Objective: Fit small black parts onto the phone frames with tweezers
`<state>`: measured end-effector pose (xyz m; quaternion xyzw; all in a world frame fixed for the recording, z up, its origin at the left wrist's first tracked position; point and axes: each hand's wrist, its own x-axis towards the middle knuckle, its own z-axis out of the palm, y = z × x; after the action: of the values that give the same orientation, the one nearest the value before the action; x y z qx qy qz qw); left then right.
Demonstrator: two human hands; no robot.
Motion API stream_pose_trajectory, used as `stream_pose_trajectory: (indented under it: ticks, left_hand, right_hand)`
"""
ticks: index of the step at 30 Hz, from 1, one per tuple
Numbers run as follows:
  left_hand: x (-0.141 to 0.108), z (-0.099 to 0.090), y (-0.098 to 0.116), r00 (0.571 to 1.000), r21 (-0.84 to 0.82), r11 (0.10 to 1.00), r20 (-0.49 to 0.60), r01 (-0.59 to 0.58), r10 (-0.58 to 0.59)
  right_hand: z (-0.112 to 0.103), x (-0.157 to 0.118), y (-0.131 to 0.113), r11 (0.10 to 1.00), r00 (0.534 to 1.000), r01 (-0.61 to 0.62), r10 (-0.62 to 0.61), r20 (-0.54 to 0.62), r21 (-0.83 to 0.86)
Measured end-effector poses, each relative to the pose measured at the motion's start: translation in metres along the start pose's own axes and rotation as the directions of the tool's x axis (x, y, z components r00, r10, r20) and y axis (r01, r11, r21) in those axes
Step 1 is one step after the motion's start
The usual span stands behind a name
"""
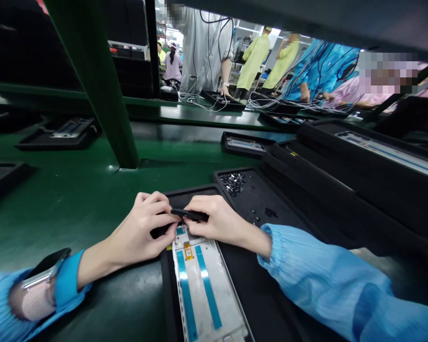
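"One metal frame (199,304) is laid where?"
"In the tray (169,299), best kept steady while the black tool (188,215) pinched by the right hand (217,218) is guided. What the bunched left hand (148,230) holds cannot be told."

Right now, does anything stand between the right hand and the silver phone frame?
Nothing visible: the right hand, holding a black tool, is at the far end of the silver phone frame, beside the left hand; contact is hidden.
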<state>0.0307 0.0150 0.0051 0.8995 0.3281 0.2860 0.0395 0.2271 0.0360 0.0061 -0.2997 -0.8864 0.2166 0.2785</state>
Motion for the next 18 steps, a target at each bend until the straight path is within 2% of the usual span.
stream_pose_trajectory:
  ticks: [5, 9, 13, 18]
  left_hand:
    - [0.0004, -0.0007, -0.002, 0.999, -0.013, 1.0, 0.03, -0.015, 0.015]
    - [0.0026, -0.0045, -0.0009, 0.99, 0.019, 0.997, 0.122, -0.077, 0.074]
    - [0.0044, -0.0075, 0.0008, 0.978, 0.029, 0.994, 0.187, -0.101, 0.094]
    - [0.0055, -0.0079, 0.0032, 0.979, 0.01, 0.996, 0.182, -0.092, 0.089]
  right_hand:
    - [0.0013, -0.0001, -0.0012, 0.999, 1.0, -0.003, 0.003, -0.007, -0.033]
    - [0.0011, -0.0005, -0.0017, 1.0, 1.0, -0.004, 0.004, -0.023, -0.016]
    - [-0.0001, 0.0, -0.0029, 0.998, 0.998, -0.057, 0.057, -0.026, 0.012]
    - [-0.004, 0.0028, -0.0058, 0.985, 0.987, -0.158, 0.159, -0.005, 0.076]
